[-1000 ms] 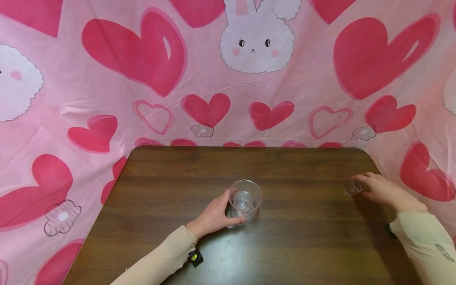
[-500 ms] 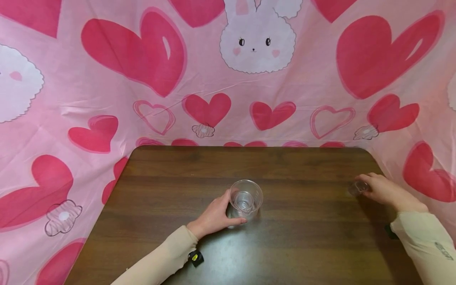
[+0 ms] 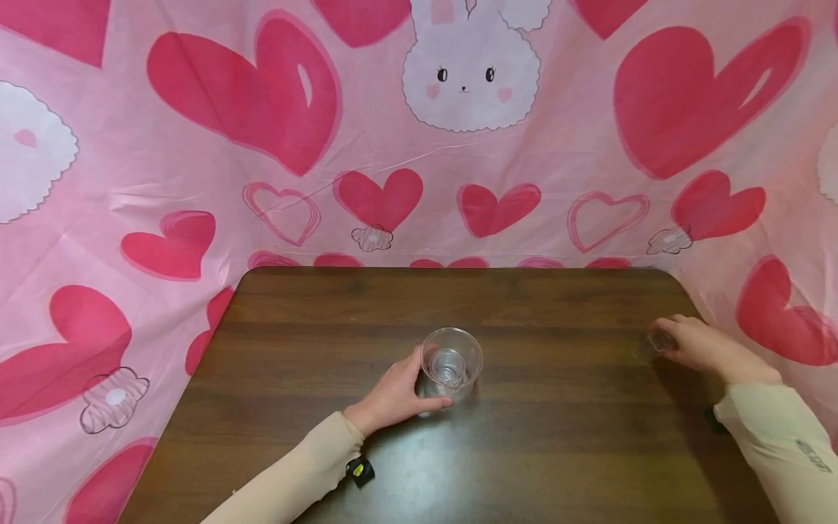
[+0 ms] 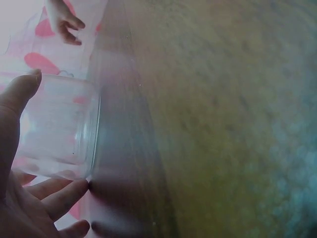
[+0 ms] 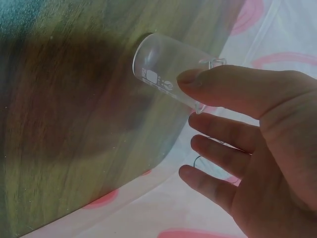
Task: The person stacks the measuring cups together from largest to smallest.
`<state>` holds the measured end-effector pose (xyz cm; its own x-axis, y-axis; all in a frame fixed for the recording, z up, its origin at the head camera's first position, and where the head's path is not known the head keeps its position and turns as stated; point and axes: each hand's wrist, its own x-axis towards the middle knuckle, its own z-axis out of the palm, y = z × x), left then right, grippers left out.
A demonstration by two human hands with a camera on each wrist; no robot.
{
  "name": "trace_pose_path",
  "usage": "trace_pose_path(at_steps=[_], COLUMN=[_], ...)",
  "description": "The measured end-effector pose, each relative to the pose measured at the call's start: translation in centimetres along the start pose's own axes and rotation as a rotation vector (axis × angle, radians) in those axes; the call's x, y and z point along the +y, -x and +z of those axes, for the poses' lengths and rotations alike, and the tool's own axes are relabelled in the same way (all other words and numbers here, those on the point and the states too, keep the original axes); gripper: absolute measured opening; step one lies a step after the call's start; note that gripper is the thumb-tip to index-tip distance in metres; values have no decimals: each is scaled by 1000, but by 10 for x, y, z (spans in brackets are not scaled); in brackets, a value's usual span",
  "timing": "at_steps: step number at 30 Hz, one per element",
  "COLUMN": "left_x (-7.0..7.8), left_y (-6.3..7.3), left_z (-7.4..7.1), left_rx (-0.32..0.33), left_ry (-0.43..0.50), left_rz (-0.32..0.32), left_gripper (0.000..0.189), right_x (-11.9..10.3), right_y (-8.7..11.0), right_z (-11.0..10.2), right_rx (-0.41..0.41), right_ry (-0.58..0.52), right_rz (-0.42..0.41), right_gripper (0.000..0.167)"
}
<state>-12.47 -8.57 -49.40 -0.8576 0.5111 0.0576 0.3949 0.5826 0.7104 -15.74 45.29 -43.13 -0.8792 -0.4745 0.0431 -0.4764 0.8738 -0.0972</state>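
In the head view a clear cup (image 3: 452,353) stands near the middle of the table, its thumb side and far side held by my left hand (image 3: 396,393). A smaller clear ring shows inside it; I cannot tell whether that is its base or another vessel. The left wrist view shows the cup (image 4: 62,126) between thumb and fingers, its base at the tabletop. Near the table's right edge my right hand (image 3: 703,349) pinches a small glass beaker (image 3: 653,344) by its rim. White printed marks show on the beaker (image 5: 161,67) in the right wrist view, its base at or close to the wood.
The dark wooden table (image 3: 537,451) has rounded far corners. Pink cloth (image 3: 393,153) with hearts and rabbits hangs behind it and along both sides, close to the right hand.
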Motion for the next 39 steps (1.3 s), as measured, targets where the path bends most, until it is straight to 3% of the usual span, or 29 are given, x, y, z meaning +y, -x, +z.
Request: trace_pose_path(at_steps=[6,13,24,39], left_x=[0,2,4,4], left_y=[-2,9,4,4], left_z=[-2,2,-3,-4], left_rx=[-10,-23,-31,-39], left_ry=[10,18,24,50], left_rz=[-15,-35,-54,-59], left_gripper=[97,98,99,103], right_x=[-12,-24,-50,-77], right_y=[-3,0,-8,-21], right_z=[-12,-7,-26,-34], right_rx=[-40,-95,-95,-115], right_ry=[3,7,27,4], right_rz=[16,42,36,-20], right_gripper=[40,38,38,36])
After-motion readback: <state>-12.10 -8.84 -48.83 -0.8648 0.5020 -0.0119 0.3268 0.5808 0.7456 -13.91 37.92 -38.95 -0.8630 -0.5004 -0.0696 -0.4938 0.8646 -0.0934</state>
